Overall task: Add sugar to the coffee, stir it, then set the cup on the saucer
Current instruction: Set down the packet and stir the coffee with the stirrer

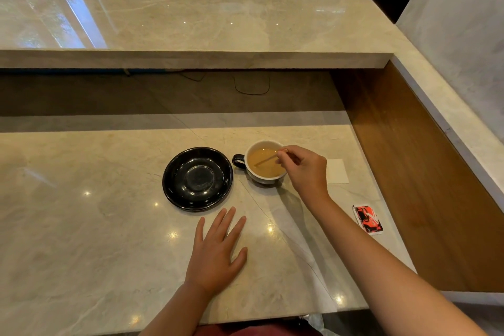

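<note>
Pinching a thin wooden stirrer (pixel 268 159) between thumb and fingertips, the right hand (pixel 305 169) is hovering over the 3 o'clock rim of the cup (pixel 265 162), its grip pressed together on the stick's upper end while the lower end is dipping into the light brown coffee (pixel 263 165). Seen from the head camera, the cup is sitting on the desk (pixel 109 226) with its dark handle pointing to 9 o'clock, just beside the empty black saucer (pixel 197 179) but not on it. At 6 o'clock from the saucer, the left hand (pixel 215 251) is lying flat on the desk with fingers spread, gripping nothing. A red sugar packet (pixel 368 219) is lying at about 4 o'clock from the cup, well apart from it, and a pale napkin (pixel 337 171) is partly hidden behind the right hand. Stirring appears to be the step in hand, with the move to the saucer not yet done. Nothing is steadying the cup, so a hard sweep of the stick against the wall could be nudging it or slopping coffee over the rim; the liquid is sitting fairly high, so a tilted lift toward the saucer could also spill.
</note>
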{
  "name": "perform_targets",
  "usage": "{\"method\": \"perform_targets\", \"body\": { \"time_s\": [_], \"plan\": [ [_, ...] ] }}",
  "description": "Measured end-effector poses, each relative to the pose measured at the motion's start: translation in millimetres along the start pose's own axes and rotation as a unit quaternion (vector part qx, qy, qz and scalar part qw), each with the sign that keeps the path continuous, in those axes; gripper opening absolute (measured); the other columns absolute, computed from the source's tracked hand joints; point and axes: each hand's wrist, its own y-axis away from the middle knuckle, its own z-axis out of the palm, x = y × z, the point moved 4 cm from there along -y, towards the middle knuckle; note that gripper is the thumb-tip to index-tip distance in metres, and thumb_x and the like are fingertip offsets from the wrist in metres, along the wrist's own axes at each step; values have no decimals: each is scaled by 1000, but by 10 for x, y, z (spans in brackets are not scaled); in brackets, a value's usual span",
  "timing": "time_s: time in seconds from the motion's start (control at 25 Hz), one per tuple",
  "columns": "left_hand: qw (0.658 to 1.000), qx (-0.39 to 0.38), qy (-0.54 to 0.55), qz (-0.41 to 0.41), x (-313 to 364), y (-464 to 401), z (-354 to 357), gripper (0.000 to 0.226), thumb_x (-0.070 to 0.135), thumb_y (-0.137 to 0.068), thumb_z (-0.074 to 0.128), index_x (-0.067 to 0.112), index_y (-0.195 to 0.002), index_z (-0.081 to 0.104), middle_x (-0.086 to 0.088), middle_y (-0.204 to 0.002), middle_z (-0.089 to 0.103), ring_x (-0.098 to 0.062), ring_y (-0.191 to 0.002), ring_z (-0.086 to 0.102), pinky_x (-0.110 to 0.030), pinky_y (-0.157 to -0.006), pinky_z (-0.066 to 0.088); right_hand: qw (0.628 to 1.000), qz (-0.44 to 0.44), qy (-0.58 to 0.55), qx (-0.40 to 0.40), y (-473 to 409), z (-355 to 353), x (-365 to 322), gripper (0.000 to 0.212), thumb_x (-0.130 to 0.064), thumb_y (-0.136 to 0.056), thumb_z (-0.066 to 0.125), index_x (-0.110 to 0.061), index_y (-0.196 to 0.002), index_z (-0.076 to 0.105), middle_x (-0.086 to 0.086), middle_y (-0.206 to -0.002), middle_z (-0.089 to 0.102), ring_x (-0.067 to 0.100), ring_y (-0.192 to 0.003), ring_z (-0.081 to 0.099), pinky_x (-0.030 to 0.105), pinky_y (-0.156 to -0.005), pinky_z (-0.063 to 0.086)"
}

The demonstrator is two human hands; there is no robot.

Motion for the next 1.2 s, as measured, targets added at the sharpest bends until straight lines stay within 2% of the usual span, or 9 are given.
{"method": "perform_targets", "body": {
  "time_s": [0.12,0.24,0.44,0.64,0.84,0.96,1.08,1.2],
  "plan": [
    [1000,-4,-4,-3,6,-1,-2,61,54,-89,33,40,-143,7,5,-156,4,-11,-140,-5,-48,-113,-8,995,-67,76,6,-112,-9,-12,8,-6,-85,64,-4,-89,70,14,-80,74,24,-72,67,36,-67,57],
    [1000,3,5,-2,14,2,-10,60,51,-90,36,38,-143,13,4,-155,8,-13,-141,-1,-52,-114,-2,980,-129,152,-1,-171,-114,-6,6,-4,-85,63,-1,-86,68,15,-74,72,27,-66,66,35,-61,55],
    [1000,5,4,2,8,4,-5,60,56,-87,26,36,-143,16,5,-154,7,-15,-141,2,-54,-113,0,955,-189,219,-71,-93,-265,-10,5,-4,-84,64,-1,-86,67,17,-76,72,29,-64,66,38,-59,57],
    [1000,7,10,3,7,7,-3,60,55,-87,27,37,-143,17,5,-154,9,-14,-141,2,-53,-113,0,966,-165,174,-93,45,-314,-14,6,-2,-83,65,-1,-87,69,15,-78,73,28,-68,68,36,-64,55],
    [1000,-4,5,-7,8,5,-4,60,56,-88,28,39,-143,13,5,-156,8,-11,-140,-3,-52,-114,-2,997,-32,35,-63,113,-139,16,8,-4,-81,67,-6,-86,72,10,-78,74,19,-70,67,34,-71,56],
    [1000,-9,-3,-9,-2,8,3,60,55,-89,31,41,-142,7,6,-156,4,-10,-140,-7,-51,-114,-6,1000,0,-13,-25,69,3,11,8,-3,-83,65,-5,-87,72,15,-79,72,25,-71,66,41,-70,57],
    [1000,-9,2,-8,-3,8,4,61,54,-90,34,42,-142,6,7,-156,3,-10,-140,-8,-50,-114,-7,1000,-8,5,-2,-39,36,23,9,-3,-85,62,-3,-89,70,17,-82,71,27,-71,66,45,-68,58],
    [1000,0,9,-5,7,8,4,61,54,-89,35,40,-143,11,7,-155,4,-11,-140,-4,-51,-113,-6,996,-55,67,-3,-122,-53,63,10,-4,-86,61,-3,-91,69,16,-86,73,27,-76,66,41,-70,57]
  ]
}}
